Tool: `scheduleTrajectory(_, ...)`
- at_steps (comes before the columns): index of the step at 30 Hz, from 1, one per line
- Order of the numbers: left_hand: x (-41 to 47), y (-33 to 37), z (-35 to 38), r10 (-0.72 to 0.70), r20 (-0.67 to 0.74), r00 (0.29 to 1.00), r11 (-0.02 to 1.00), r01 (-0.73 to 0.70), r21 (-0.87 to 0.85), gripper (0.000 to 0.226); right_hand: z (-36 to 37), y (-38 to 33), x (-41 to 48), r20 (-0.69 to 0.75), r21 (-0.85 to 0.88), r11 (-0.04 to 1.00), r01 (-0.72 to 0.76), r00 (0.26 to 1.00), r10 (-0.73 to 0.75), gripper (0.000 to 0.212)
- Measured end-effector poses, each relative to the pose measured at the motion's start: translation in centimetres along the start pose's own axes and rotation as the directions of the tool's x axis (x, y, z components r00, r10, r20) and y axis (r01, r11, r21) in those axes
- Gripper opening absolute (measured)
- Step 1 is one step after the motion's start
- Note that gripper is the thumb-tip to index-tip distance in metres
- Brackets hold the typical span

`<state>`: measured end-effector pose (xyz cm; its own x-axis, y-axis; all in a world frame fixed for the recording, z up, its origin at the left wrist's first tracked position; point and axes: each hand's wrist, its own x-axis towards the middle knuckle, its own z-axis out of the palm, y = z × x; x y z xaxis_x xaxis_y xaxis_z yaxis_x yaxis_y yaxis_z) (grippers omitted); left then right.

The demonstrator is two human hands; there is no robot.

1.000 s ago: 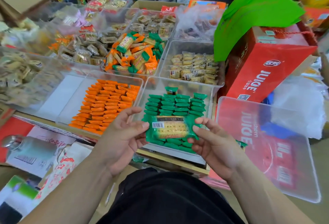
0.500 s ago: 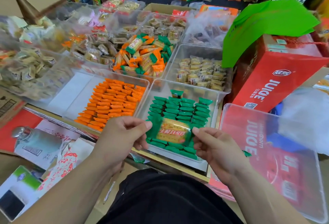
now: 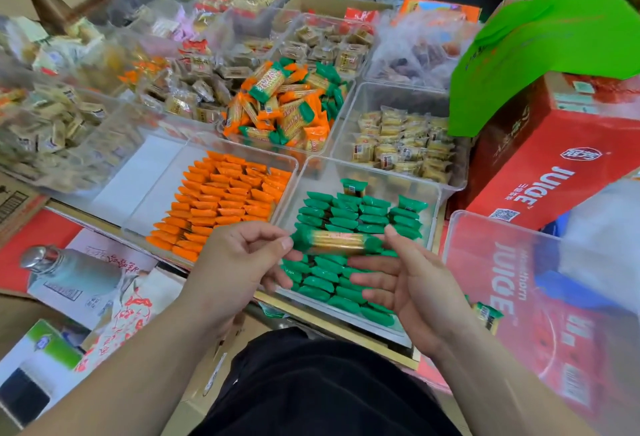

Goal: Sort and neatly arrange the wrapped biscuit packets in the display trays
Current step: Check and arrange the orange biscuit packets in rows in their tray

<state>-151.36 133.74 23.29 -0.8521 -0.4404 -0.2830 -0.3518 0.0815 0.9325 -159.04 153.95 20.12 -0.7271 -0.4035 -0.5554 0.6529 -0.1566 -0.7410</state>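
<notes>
I hold one green-wrapped biscuit packet (image 3: 337, 242) edge-on between both hands, just above the clear tray (image 3: 377, 172) of neat green packet rows (image 3: 349, 217). My left hand (image 3: 235, 262) pinches its left end and my right hand (image 3: 408, 283) pinches its right end, fingers spread below. Left of that tray, a second clear tray (image 3: 166, 172) holds neat rows of orange packets (image 3: 225, 200). Behind them a tray holds a loose mixed heap of orange and green packets (image 3: 287, 106).
More clear bins of beige wrapped snacks (image 3: 405, 148) stand behind and at the left. A red juice carton (image 3: 561, 158) and a clear lid (image 3: 540, 297) lie to the right, with a stray green packet (image 3: 486, 314) beside them. A steel flask (image 3: 65, 273) lies at the lower left.
The green packet has been turned from face-up to edge-on between my hands. The camera view has tipped slightly, both hands staying over the green tray.
</notes>
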Motion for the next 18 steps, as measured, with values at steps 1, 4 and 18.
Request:
scheduleTrajectory(1, 0.6, -0.2, -0.3, 0.011, -0.004, 1.0, 1.0, -0.011, 0.022, 0.014, 0.4, -0.1, 0.6, -0.005, 0.009, 1.0, 0.007, 1.0, -0.007, 0.024)
scheduleTrajectory(4, 2.6, -1.3, -1.4, 0.007, -0.007, 1.0, 1.0, -0.007, 0.009, 0.026, 1.6, -0.1, 2.9, -0.032, 0.004, 0.999, 0.044, 0.999, -0.044, 0.004)
scheduleTrajectory(18, 13.3, -15.3, -10.3, 0.116, 0.055, 0.992, 0.669, -0.119, 0.733, 0.047, 4.7, -1.0, 21.0, -0.294, -0.704, 0.706, 0.083, 0.87, -0.395, 0.02)
